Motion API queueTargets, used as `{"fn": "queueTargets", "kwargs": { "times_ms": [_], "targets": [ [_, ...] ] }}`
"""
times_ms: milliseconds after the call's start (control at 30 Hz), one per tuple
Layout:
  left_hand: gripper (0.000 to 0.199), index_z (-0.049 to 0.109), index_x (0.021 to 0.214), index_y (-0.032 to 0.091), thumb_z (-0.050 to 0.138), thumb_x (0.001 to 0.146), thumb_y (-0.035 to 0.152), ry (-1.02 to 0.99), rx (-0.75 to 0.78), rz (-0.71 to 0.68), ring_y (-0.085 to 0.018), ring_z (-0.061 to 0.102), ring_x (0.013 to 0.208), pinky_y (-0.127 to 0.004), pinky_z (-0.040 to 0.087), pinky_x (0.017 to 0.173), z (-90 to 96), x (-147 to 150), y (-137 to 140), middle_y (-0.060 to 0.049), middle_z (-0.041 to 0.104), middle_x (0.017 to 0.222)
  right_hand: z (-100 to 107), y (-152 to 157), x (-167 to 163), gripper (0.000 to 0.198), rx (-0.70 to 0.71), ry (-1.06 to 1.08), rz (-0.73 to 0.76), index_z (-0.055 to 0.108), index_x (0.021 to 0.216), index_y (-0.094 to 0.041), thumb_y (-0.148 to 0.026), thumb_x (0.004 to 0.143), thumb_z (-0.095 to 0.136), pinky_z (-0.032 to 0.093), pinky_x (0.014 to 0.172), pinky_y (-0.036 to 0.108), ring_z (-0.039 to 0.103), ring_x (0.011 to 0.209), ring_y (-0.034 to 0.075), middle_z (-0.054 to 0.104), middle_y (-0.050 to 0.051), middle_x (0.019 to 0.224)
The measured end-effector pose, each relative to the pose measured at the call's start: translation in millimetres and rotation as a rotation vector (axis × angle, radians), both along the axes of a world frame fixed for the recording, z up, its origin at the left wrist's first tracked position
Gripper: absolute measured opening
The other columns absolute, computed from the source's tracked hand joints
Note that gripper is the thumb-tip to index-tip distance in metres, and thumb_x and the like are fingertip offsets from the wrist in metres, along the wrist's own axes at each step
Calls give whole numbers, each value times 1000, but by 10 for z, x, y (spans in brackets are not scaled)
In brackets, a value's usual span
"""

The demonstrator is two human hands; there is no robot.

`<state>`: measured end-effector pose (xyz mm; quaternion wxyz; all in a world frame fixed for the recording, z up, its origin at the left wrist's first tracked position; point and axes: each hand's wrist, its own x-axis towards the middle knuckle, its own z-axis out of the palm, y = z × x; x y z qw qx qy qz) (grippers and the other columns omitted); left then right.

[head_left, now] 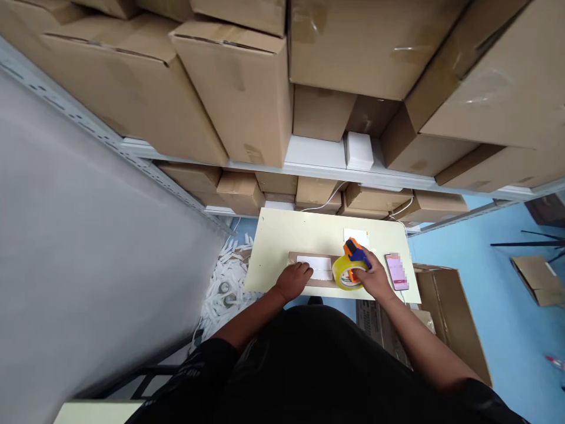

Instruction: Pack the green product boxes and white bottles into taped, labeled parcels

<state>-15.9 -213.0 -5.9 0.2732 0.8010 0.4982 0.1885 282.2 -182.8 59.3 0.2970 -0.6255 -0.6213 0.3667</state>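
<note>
A small flat cardboard box (293, 257) lies near the front edge of the pale table, with white paper (318, 262) on its top. My left hand (295, 280) rests on the box's left part, fingers curled down against it. In my right hand (373, 277) is an orange and blue tape dispenser (353, 248) loaded with a roll of yellowish tape (339, 272). The dispenser is over the right end of the box and hides that end. Whether the tape touches the box, I cannot tell.
A phone (397, 272) lies at the table's (278, 227) right side, and a white card (356, 235) behind the dispenser. Stacked cartons (247, 88) fill the shelves ahead. White scraps (220, 282) cover the floor at left; an open carton (454, 318) stands at right.
</note>
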Motion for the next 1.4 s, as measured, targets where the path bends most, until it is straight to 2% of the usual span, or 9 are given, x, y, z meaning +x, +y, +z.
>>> {"fn": "queueTargets", "kwargs": {
  "times_ms": [67, 133, 300, 433, 567, 767, 1067, 1233, 1400],
  "targets": [
    [19, 73, 95, 23, 55, 93, 19, -40, -49, 104, -29, 65, 100, -41, 51, 91, 89, -17, -11, -11, 70, 102, 120, 26, -232, 71, 92, -109, 139, 51, 150, -26, -31, 80, 64, 54, 102, 45, 63, 119, 29, 63, 9, 131],
    [23, 75, 96, 23, 52, 95, 27, -151, -145, 217, -28, 67, 102, -41, 52, 92, 205, -75, -13, -10, 73, 104, 200, 35, -430, 73, 149, -262, 242, 46, 154, -26, -27, 83, 61, 54, 102, 46, 62, 116, 29, 59, 10, 129],
    [53, 75, 99, 21, 33, 104, 52, -708, -544, 462, -26, 71, 104, -39, 53, 96, 371, -220, -25, -8, 79, 103, 260, -26, -763, 82, 332, -601, 463, 34, 162, -22, -18, 84, 60, 53, 95, 50, 57, 104, 33, 57, 14, 118],
    [40, 74, 99, 19, 49, 97, 50, -867, -641, 584, -25, 71, 98, -37, 54, 92, 350, -170, -48, -7, 79, 102, 217, -106, -917, 88, 425, -724, 574, 29, 164, -21, -15, 82, 61, 50, 93, 49, 54, 105, 34, 58, 15, 116],
    [28, 72, 93, 20, 55, 93, 42, -847, -618, 620, -22, 70, 90, -33, 53, 83, 307, -103, -64, -4, 77, 94, 180, -161, -997, 88, 472, -772, 608, 28, 165, -21, -16, 83, 61, 46, 94, 49, 53, 107, 36, 58, 16, 118],
    [34, 62, 88, 21, 44, 99, 47, -840, -519, 673, -19, 65, 81, -30, 51, 74, 249, -97, -62, -2, 70, 84, 219, -158, -1074, 81, 470, -821, 628, 34, 162, -18, -20, 86, 60, 43, 91, 48, 52, 103, 35, 59, 18, 117],
    [32, 61, 92, 23, 42, 102, 47, -518, -295, 670, -20, 62, 74, -32, 46, 71, 163, -187, -103, -2, 67, 78, 352, -75, -1040, 75, 458, -889, 747, 40, 159, -21, -25, 88, 62, 43, 90, 46, 53, 99, 34, 60, 16, 112],
    [27, 63, 95, 23, 46, 101, 43, -483, -281, 744, -20, 65, 74, -31, 49, 73, -37, -432, -87, -1, 67, 75, 436, 3, -856, 79, 428, -894, 744, 38, 161, -21, -25, 86, 63, 44, 91, 44, 55, 99, 32, 60, 14, 112],
    [23, 62, 99, 23, 42, 104, 34, -306, -260, 789, -20, 69, 82, -32, 50, 79, -300, -749, -27, -3, 72, 84, 495, 96, -719, 76, 401, -987, 778, 38, 161, -19, -26, 89, 61, 43, 92, 41, 56, 100, 30, 60, 12, 112]
  ]
}}
